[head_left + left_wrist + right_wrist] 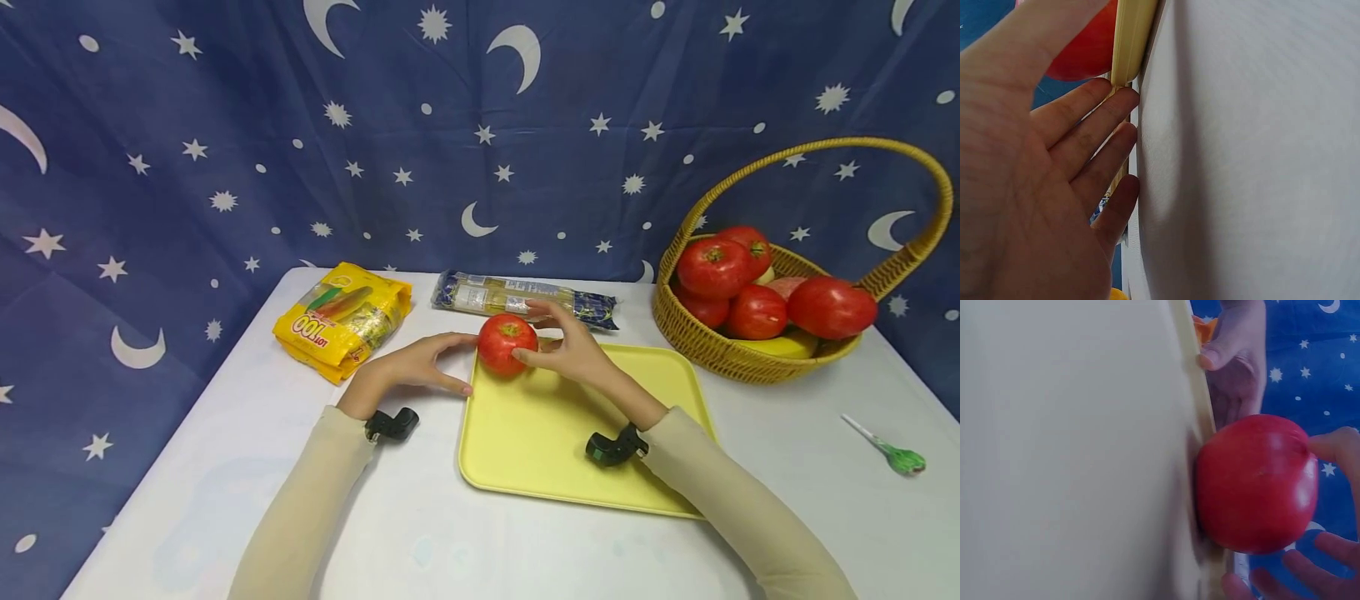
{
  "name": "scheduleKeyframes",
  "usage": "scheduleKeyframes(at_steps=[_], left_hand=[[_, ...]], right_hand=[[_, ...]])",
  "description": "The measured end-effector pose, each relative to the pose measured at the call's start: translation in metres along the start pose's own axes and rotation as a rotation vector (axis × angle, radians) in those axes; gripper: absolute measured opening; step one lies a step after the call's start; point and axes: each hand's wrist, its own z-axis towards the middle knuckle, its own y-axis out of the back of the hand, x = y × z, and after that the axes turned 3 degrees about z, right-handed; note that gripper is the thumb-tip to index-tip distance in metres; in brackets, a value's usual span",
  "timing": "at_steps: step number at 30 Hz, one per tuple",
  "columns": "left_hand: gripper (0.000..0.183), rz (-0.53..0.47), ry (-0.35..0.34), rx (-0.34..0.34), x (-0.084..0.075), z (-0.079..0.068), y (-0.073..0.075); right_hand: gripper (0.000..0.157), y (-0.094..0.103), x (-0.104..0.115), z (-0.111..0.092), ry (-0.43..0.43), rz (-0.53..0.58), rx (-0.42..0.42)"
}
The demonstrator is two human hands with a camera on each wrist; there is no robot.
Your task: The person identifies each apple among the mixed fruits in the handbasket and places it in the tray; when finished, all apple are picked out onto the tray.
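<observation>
A red apple [507, 345] sits at the back left corner of a yellow tray [547, 442]. To its right is my right hand [572, 350]; the thumb tip meets the apple in the right wrist view, and the other fingers [1310, 572] are spread apart around its far side. My left hand [416, 363] is at the tray's left edge, thumb and fingers parted. In the left wrist view its straight fingers [1094, 134] reach along the tablecloth to the tray rim [1125, 44], with the apple partly hidden behind the thumb.
A wicker basket [686, 342] of apples and other fruit stands at the back right. A green lollipop [903, 460] lies in front of it. Behind the tray is a long clear-and-blue packet [480, 297]; a yellow bag [341, 321] lies back left. A starry curtain [420, 167] hangs behind.
</observation>
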Motion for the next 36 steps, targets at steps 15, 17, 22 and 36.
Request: scheduleKeyframes(at_steps=[15, 17, 22, 36], left_hand=[[0.086, 0.001, -0.004, -0.003, 0.001, -0.001, 0.0], [0.086, -0.001, -0.007, -0.004, 0.001, -0.001, 0.001], [0.086, -0.003, -0.006, -0.005, 0.001, -0.001, 0.0], [0.085, 0.003, -0.009, 0.004, 0.003, 0.0, 0.0]], right_hand=[[0.065, 0.02, 0.029, -0.01, 0.061, 0.038, -0.096], [0.064, 0.022, 0.04, -0.014, 0.076, 0.023, -0.107], [0.06, 0.03, 0.049, -0.021, 0.097, -0.023, -0.141], [0.056, 0.064, 0.01, -0.024, 0.152, -0.041, -0.267]])
